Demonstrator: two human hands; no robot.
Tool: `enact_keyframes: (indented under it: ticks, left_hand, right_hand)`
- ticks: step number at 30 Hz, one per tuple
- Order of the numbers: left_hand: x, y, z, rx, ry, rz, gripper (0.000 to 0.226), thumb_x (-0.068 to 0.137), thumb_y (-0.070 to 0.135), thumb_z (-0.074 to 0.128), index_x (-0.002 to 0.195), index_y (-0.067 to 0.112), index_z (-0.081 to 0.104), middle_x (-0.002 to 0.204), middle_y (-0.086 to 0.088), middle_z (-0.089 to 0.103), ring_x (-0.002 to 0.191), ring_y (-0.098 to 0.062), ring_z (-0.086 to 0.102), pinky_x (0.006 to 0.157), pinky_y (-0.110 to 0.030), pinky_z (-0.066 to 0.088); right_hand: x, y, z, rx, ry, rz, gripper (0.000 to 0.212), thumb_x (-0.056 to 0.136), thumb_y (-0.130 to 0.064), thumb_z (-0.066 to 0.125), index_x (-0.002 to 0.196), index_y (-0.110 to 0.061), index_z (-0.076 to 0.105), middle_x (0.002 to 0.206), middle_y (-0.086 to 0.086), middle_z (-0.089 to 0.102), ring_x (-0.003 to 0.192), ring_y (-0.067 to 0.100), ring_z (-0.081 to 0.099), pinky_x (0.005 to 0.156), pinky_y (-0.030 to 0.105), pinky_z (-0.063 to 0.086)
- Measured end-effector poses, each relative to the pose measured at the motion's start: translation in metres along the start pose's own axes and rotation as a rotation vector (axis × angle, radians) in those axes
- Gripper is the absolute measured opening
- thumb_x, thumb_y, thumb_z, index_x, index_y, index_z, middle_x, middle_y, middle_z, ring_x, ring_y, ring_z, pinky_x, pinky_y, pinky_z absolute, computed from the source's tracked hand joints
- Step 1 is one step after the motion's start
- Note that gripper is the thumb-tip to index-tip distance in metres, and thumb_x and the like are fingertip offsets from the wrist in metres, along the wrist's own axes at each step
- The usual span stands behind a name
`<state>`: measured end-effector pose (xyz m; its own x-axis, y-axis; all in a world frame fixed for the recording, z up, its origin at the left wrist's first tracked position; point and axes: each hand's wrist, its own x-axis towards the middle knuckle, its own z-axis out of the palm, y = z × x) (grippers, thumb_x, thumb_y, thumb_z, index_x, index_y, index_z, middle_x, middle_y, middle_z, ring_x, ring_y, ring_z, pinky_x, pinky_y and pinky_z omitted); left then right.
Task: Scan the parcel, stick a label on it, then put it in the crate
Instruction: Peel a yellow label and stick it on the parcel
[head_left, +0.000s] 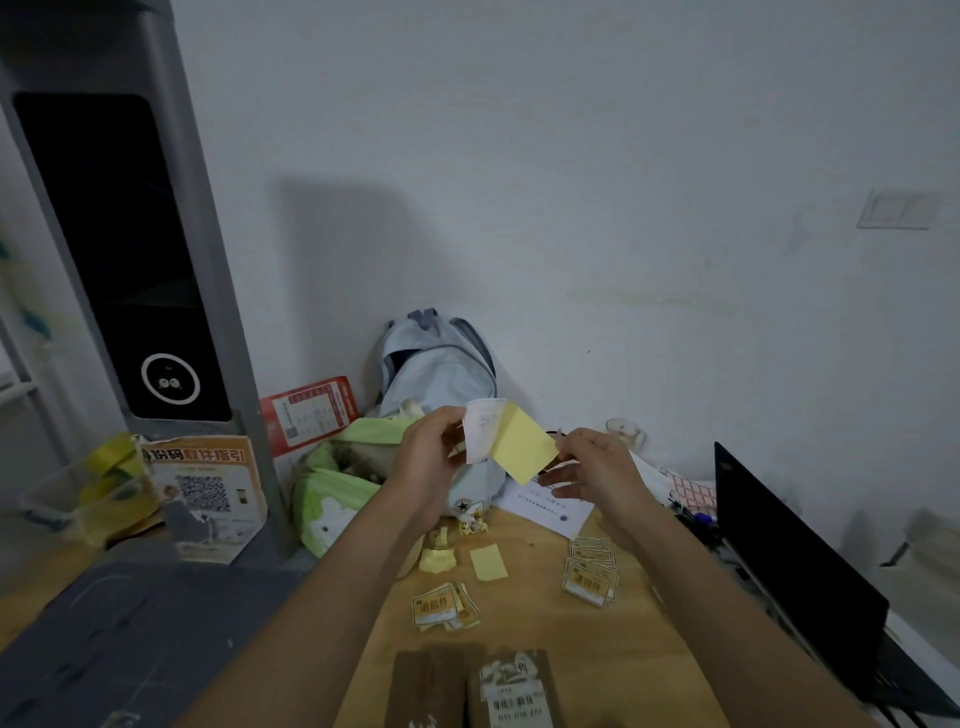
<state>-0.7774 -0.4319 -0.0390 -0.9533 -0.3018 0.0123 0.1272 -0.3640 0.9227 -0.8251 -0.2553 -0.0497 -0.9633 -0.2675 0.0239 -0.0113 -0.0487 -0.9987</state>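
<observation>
Fingers (457, 423) pinch white label (483, 428) | yellow backing (522, 441) (print unreadable)

Matt yellow paper backing (523, 442), smooth wooden table (540, 618), cloth backpack (439, 364)

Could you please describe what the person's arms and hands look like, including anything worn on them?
Both forearms are bare for as far as the picture shows, with no sleeves in view. The left hand and the right hand wear no gloves, and no rings, watch or bracelet can be seen. The fingers are uncovered, without markings.
</observation>
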Motion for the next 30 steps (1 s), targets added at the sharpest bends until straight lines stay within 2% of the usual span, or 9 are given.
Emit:
enact_keyframes:
  ticks: [4, 7, 10, 14, 17, 21, 26, 28, 30]
  left_hand:
    - [-0.002, 0.0, 0.003, -0.088, -0.143, -0.09, 0.044, 0.095, 0.028, 0.041, 0.123, -0.001, 0.058, 0.115, -0.018, 0.056, 0.09, -0.026, 0.053, 0.077, -0.034, 0.041]
    - [-0.003, -0.006, 0.004, -0.039, -0.251, -0.182, 0.038, 0.091, 0.031, 0.048, 0.115, 0.005, 0.061, 0.109, -0.016, 0.053, 0.095, -0.028, 0.049, 0.08, -0.037, 0.046]
    - [0.0, -0.014, 0.007, 0.047, -0.211, -0.176, 0.028, 0.093, 0.027, 0.052, 0.107, 0.008, 0.067, 0.097, -0.01, 0.061, 0.09, -0.024, 0.058, 0.086, -0.038, 0.05]
    - [0.003, -0.02, 0.012, 0.124, -0.095, -0.096, 0.012, 0.087, 0.021, 0.064, 0.09, 0.013, 0.073, 0.091, -0.013, 0.067, 0.084, -0.025, 0.062, 0.073, -0.034, 0.052]
    - [0.003, -0.024, 0.014, 0.137, -0.097, -0.051, 0.011, 0.085, 0.023, 0.067, 0.078, 0.021, 0.075, 0.092, -0.013, 0.07, 0.085, -0.024, 0.066, 0.07, -0.032, 0.053]
    - [0.003, -0.028, 0.016, 0.219, -0.103, -0.007, 0.018, 0.089, 0.031, 0.063, 0.089, 0.018, 0.074, 0.099, -0.01, 0.072, 0.089, -0.02, 0.067, 0.078, -0.036, 0.055]
    - [0.0, -0.031, 0.014, 0.255, -0.094, -0.039, 0.034, 0.099, 0.033, 0.043, 0.091, 0.023, 0.075, 0.101, -0.01, 0.075, 0.082, -0.019, 0.07, 0.067, -0.026, 0.058]
    - [0.003, -0.029, 0.011, 0.182, -0.118, -0.077, 0.024, 0.095, 0.015, 0.049, 0.108, 0.015, 0.069, 0.111, -0.02, 0.071, 0.086, -0.024, 0.069, 0.072, -0.031, 0.058]
    - [0.007, -0.03, 0.008, 0.172, -0.145, -0.069, 0.045, 0.083, -0.007, 0.053, 0.123, 0.014, 0.059, 0.114, -0.023, 0.068, 0.089, -0.025, 0.066, 0.076, -0.034, 0.057]
  right_hand:
    - [0.001, 0.001, -0.003, -0.018, -0.038, 0.002, 0.018, 0.091, -0.009, 0.052, 0.078, -0.005, 0.065, 0.064, 0.009, 0.068, 0.055, 0.022, 0.068, 0.05, 0.026, 0.051]
    - [0.003, 0.002, 0.0, -0.063, -0.042, -0.008, 0.02, 0.089, -0.009, 0.054, 0.071, -0.01, 0.063, 0.065, 0.008, 0.068, 0.054, 0.02, 0.068, 0.052, 0.028, 0.05]
    - [0.003, 0.006, 0.007, -0.194, 0.046, -0.127, 0.01, 0.085, -0.005, 0.06, 0.086, -0.015, 0.059, 0.077, 0.008, 0.068, 0.059, 0.018, 0.066, 0.051, 0.025, 0.052]
    - [-0.004, 0.01, 0.018, -0.385, 0.221, -0.46, 0.036, 0.08, -0.002, 0.059, 0.1, -0.033, 0.057, 0.099, -0.008, 0.061, 0.08, 0.006, 0.063, 0.063, 0.027, 0.054]
    - [-0.007, 0.005, 0.026, -0.482, 0.252, -0.529, 0.011, 0.084, -0.025, 0.058, 0.09, -0.026, 0.067, 0.099, -0.012, 0.061, 0.087, 0.003, 0.061, 0.069, 0.028, 0.052]
    - [-0.007, 0.001, 0.033, -0.604, 0.276, -0.435, 0.046, 0.076, -0.061, 0.051, 0.086, -0.02, 0.069, 0.094, -0.008, 0.061, 0.089, 0.01, 0.058, 0.075, 0.031, 0.05]
    - [-0.001, 0.004, 0.038, -0.682, 0.286, -0.434, 0.043, 0.074, -0.057, 0.063, 0.089, -0.018, 0.07, 0.093, -0.005, 0.059, 0.087, 0.012, 0.058, 0.071, 0.029, 0.05]
    - [0.004, 0.004, 0.039, -0.641, 0.273, -0.392, 0.027, 0.075, -0.041, 0.07, 0.089, -0.018, 0.066, 0.09, -0.004, 0.061, 0.084, 0.014, 0.06, 0.068, 0.027, 0.049]
    - [0.008, 0.004, 0.037, -0.525, 0.279, -0.326, 0.016, 0.075, -0.018, 0.07, 0.087, -0.02, 0.059, 0.085, -0.006, 0.061, 0.086, 0.018, 0.062, 0.067, 0.028, 0.049]
